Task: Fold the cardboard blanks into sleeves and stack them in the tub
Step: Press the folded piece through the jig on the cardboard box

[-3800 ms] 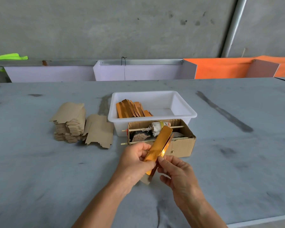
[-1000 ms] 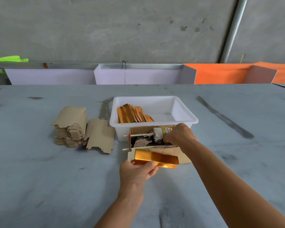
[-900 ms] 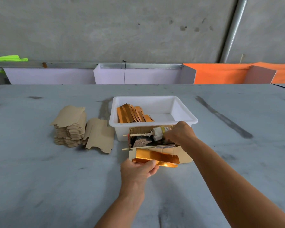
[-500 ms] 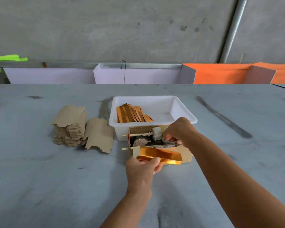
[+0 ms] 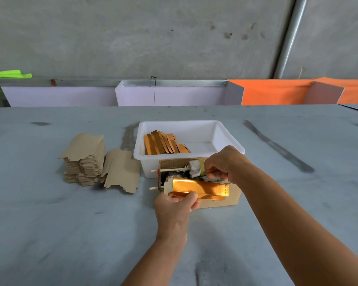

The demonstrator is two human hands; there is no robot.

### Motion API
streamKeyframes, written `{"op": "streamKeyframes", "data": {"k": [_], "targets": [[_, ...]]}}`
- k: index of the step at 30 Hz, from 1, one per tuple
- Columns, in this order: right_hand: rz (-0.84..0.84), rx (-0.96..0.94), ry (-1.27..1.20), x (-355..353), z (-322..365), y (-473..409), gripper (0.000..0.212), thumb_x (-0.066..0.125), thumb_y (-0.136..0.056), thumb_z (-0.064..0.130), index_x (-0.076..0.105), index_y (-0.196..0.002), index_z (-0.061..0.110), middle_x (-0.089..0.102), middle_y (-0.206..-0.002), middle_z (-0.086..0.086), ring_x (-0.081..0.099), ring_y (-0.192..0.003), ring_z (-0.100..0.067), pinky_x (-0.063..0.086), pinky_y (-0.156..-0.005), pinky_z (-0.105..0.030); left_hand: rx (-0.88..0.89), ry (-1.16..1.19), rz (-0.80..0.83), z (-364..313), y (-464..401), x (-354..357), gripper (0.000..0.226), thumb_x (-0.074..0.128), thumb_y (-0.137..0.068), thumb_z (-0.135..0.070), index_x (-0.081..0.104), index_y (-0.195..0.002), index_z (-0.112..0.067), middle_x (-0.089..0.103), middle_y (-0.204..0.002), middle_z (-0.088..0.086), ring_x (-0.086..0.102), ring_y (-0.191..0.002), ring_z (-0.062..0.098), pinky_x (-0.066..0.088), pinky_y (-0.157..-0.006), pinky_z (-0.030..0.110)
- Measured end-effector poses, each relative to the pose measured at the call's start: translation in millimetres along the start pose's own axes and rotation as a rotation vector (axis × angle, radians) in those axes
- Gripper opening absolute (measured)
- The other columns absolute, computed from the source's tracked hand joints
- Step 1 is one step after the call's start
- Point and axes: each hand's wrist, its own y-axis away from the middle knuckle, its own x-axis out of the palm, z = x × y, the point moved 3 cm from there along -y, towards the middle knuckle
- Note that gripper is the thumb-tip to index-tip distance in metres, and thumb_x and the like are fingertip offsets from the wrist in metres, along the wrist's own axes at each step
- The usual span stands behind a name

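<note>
My left hand (image 5: 175, 206) grips the left end of a shiny gold folded sleeve (image 5: 205, 187), held level just in front of a small cardboard box (image 5: 233, 196). My right hand (image 5: 225, 162) reaches into that box, fingers curled and pinching something small beside a white and yellow roll (image 5: 196, 168) on a stick; what it pinches is hidden. Behind the box stands the white tub (image 5: 233, 142) with several gold sleeves (image 5: 163, 142) leaning at its left end. A stack of brown cardboard blanks (image 5: 85, 159) lies to the left, one loose blank (image 5: 122, 170) beside it.
The grey table (image 5: 70, 234) stretches wide to the left, right and front. Low white and orange panels (image 5: 174, 94) run along its far edge before a concrete wall. Two thin sticks (image 5: 153, 188) poke out of the box's left side.
Earlier both hands held the gold sleeve upright. My right hand has since let go and reached into the cardboard box, while my left hand turned the sleeve level and raised it toward the box.
</note>
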Motion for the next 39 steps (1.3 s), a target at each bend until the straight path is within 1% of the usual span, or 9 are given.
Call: {"op": "streamKeyframes", "data": {"k": [2, 8, 13, 17, 22, 26, 31, 35, 39], "targets": [[0.0, -0.001, -0.018, 0, -1, 1, 0.022, 0.059, -0.078, -0.012, 0.054, -0.096, -0.001, 0.06, -0.079, -0.019, 0.051, -0.026, -0.01, 0.029, -0.028, -0.009, 0.001, -0.021, 0.0, 2, -3, -1, 0.02, 0.072, -0.074, 0.008, 0.064, -0.076, -0.01, 0.071, -0.063, 0.002, 0.07, -0.058, 0.016, 0.053, -0.05, 0.019], [0.008, -0.011, -0.067, -2, -3, 4, 0.028, 0.06, -0.077, -0.013, 0.055, -0.101, 0.0, 0.06, -0.091, -0.022, 0.051, -0.026, -0.01, 0.029, -0.028, -0.01, 0.019, -0.129, 0.03, 11, -7, -6, 0.02, 0.07, -0.072, 0.012, 0.066, -0.065, -0.007, 0.069, -0.057, 0.004, 0.068, -0.052, 0.017, 0.056, -0.053, 0.022], [0.029, -0.012, -0.076, -6, -6, 10, 0.012, 0.059, -0.076, -0.012, 0.054, -0.079, 0.0, 0.059, -0.067, -0.016, 0.054, -0.03, -0.011, 0.028, -0.031, -0.01, 0.045, -0.217, 0.065, 12, -13, -11, 0.019, 0.07, -0.071, 0.012, 0.067, -0.069, -0.007, 0.07, -0.059, 0.003, 0.069, -0.055, 0.018, 0.054, -0.052, 0.021], [0.028, -0.047, -0.086, -7, -16, 19, 0.015, 0.059, -0.076, -0.01, 0.054, -0.07, 0.003, 0.06, -0.061, -0.015, 0.056, -0.038, -0.012, 0.026, -0.041, -0.018, 0.039, -0.217, 0.063, 14, -15, -12, 0.018, 0.07, -0.071, 0.012, 0.067, -0.07, -0.006, 0.07, -0.06, 0.003, 0.069, -0.055, 0.018, 0.055, -0.053, 0.021], [-0.033, -0.081, -0.152, -8, -33, 29, 0.024, 0.062, -0.077, -0.009, 0.052, -0.066, 0.01, 0.062, -0.055, -0.008, 0.059, -0.04, -0.01, 0.028, -0.042, -0.019, 0.036, -0.225, 0.071, 19, -15, -13, 0.019, 0.071, -0.072, 0.01, 0.067, -0.069, -0.008, 0.071, -0.06, 0.003, 0.07, -0.056, 0.018, 0.059, -0.061, 0.027], [-0.054, -0.096, -0.212, -5, -43, 34, 0.025, 0.064, -0.078, -0.008, 0.052, -0.069, 0.012, 0.064, -0.063, -0.009, 0.06, -0.045, -0.011, 0.031, -0.034, -0.016, 0.041, -0.223, 0.078, 20, -17, -14, 0.018, 0.072, -0.072, 0.009, 0.068, -0.072, -0.009, 0.071, -0.061, 0.002, 0.07, -0.058, 0.018, 0.057, -0.058, 0.024], [-0.046, -0.087, -0.238, -3, -51, 33, 0.026, 0.066, -0.078, -0.006, 0.05, -0.082, 0.013, 0.064, -0.063, -0.007, 0.061, -0.041, -0.007, 0.033, -0.045, -0.023, 0.038, -0.206, 0.077, 21, -17, -13, 0.017, 0.072, -0.073, 0.009, 0.068, -0.077, -0.007, 0.072, -0.063, 0.002, 0.071, -0.059, 0.019, 0.058, -0.063, 0.029], [-0.039, -0.064, -0.23, -4, -55, 32, 0.024, 0.069, -0.079, -0.003, 0.051, -0.086, 0.013, 0.067, -0.078, -0.011, 0.062, -0.042, -0.006, 0.036, -0.036, -0.017, 0.033, -0.2, 0.079, 20, -17, -13, 0.014, 0.074, -0.073, 0.006, 0.068, -0.082, -0.004, 0.072, -0.063, 0.001, 0.071, -0.06, 0.018, 0.058, -0.063, 0.027], [-0.045, -0.078, -0.223, -4, -56, 33, 0.023, 0.07, -0.079, -0.001, 0.052, -0.084, 0.013, 0.067, -0.08, -0.01, 0.062, -0.042, -0.005, 0.036, -0.034, -0.013, 0.023, -0.204, 0.07, 21, -18, -13, 0.015, 0.075, -0.073, 0.005, 0.068, -0.083, -0.005, 0.072, -0.065, 0.001, 0.071, -0.061, 0.018, 0.058, -0.065, 0.028]]}}
